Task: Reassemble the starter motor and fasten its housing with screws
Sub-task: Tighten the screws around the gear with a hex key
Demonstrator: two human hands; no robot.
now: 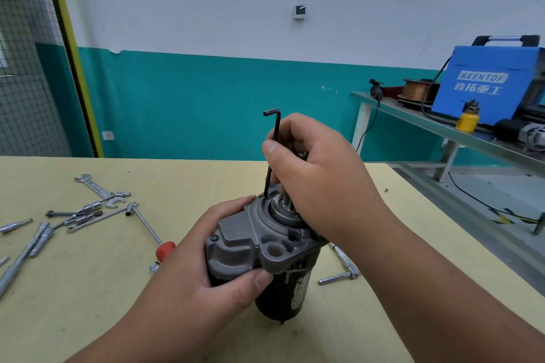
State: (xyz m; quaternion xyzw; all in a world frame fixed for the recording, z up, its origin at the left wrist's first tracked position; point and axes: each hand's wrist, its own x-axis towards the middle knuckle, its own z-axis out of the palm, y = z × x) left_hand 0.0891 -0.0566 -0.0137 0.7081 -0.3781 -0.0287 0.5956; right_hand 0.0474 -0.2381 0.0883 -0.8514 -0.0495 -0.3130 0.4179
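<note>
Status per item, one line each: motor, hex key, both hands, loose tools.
Starter motor: upright on the table, grey housing on top.
Hex key: upright, tip in a housing hole.
Right hand: pinches the hex key.
Left hand: grips the housing.
Wrenches and sockets: lying loose on the table, left of the motor.

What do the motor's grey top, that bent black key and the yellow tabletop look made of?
Motor housing: likely cast aluminium; dull, grainy grey surface with rounded moulded edges.
Hex key: probably steel with a black finish; thin, dark, matte.
Tabletop: smooth and pale yellow, perhaps painted or laminated board; cannot tell which.
</note>
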